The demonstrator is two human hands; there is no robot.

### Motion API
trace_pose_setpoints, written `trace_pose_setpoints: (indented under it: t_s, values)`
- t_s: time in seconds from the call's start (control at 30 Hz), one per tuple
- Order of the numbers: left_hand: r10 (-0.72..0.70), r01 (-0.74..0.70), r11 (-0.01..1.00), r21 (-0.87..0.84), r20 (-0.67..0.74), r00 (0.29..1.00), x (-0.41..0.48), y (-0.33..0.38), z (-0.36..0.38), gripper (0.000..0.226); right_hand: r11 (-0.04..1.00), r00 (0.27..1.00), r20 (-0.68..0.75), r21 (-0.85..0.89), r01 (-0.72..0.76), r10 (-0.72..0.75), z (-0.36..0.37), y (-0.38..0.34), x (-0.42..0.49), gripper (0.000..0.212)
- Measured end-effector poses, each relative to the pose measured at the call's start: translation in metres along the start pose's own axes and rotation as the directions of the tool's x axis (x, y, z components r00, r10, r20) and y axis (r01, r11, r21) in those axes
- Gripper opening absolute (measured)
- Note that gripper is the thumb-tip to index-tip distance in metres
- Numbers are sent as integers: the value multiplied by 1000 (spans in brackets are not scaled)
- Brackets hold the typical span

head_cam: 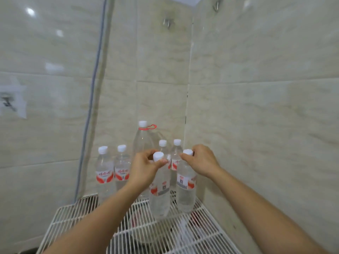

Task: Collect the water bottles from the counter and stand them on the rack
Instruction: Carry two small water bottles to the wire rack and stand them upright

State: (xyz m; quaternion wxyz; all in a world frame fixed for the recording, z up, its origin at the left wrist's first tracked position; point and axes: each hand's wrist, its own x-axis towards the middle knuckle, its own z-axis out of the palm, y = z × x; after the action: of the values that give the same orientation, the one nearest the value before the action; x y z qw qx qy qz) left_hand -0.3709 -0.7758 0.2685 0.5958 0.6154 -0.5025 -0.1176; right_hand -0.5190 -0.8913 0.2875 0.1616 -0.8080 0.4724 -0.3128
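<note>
A white wire rack fills the tiled corner. My left hand grips the neck of a clear bottle just under its white cap; the bottle's base touches the rack. My right hand pinches the cap of a second bottle standing to its right. Behind them stand two small bottles, partly hidden by my hands. A tall bottle with a red ring handle is in the middle. Two more labelled bottles stand at the left.
Tiled walls close the rack in at the back and right. A grey pipe runs down the left wall to the rack's corner. Metal hooks hang high on the wall. Dark objects show under the wire. Bare wire lies at the front.
</note>
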Motion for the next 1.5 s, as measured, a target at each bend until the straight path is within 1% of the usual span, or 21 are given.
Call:
trace_pose_setpoints:
  t_s: [0.13,0.23,0.3,0.37,0.43,0.47,0.53,0.6,0.63,0.7,0.73,0.8,0.87,1.03,1.17,1.2,1.3,1.33,1.37,1.43,1.5]
  values:
    - [-6,3,998,55,44,999,29,-13,23,20,997,998,22,-63,-55,57,9,15,29,38]
    - [-2,-6,996,94,85,996,41,-21,30,17,997,995,78,-52,-65,69,9,20,45,37]
    - [5,-22,990,136,119,993,46,-25,32,16,996,991,130,-87,-30,41,7,21,54,34]
    - [-2,-24,984,178,147,989,51,-27,32,17,989,977,211,-142,50,-19,2,18,60,23]
    - [-2,-41,973,228,182,983,57,-27,28,17,974,937,335,-163,158,-96,-4,12,65,17]
    - [2,-59,963,262,213,977,60,-26,26,19,965,912,390,-166,203,-125,-7,10,66,17]
    - [8,-99,940,328,267,964,63,-24,22,24,948,877,461,-195,251,-137,-15,5,69,22]
    - [25,-134,919,370,285,958,63,-23,20,25,942,864,487,-215,259,-127,-20,6,70,16]
    - [39,-152,910,385,285,958,63,-23,21,24,937,867,484,-235,259,-119,-21,5,69,23]
    - [74,-194,890,412,290,954,61,-23,23,22,917,902,416,-306,257,-114,-20,2,63,38]
    - [88,-214,876,432,294,952,61,-23,24,22,898,919,367,-343,274,-140,-17,1,60,40]
    - [101,-239,847,474,298,949,62,-22,25,24,872,930,311,-379,310,-196,-7,-2,57,34]
    - [97,-246,830,500,305,947,65,-22,23,29,886,926,317,-341,315,-207,0,-2,57,29]
    - [37,-233,833,501,370,928,66,-25,19,42,925,930,309,-255,283,-200,-2,5,60,38]
    - [35,-269,789,552,396,918,64,-20,20,45,942,932,298,-197,273,-208,2,7,58,43]
    - [41,-269,778,568,382,923,63,-17,22,45,944,933,289,-184,274,-214,2,8,58,44]
    - [86,-222,750,624,241,967,63,-12,27,45,952,940,265,-156,263,-216,2,13,57,48]
    - [81,-204,755,624,221,972,65,-11,27,43,954,942,256,-153,259,-215,2,15,58,49]
    - [60,-191,770,609,228,972,67,-10,27,40,955,945,248,-152,254,-212,3,17,58,49]
    - [-9,-176,812,557,313,950,71,-6,21,37,958,948,235,-139,251,-214,5,18,58,50]
    - [-36,-199,835,514,410,911,74,-3,15,42,958,947,232,-131,256,-222,7,18,59,50]
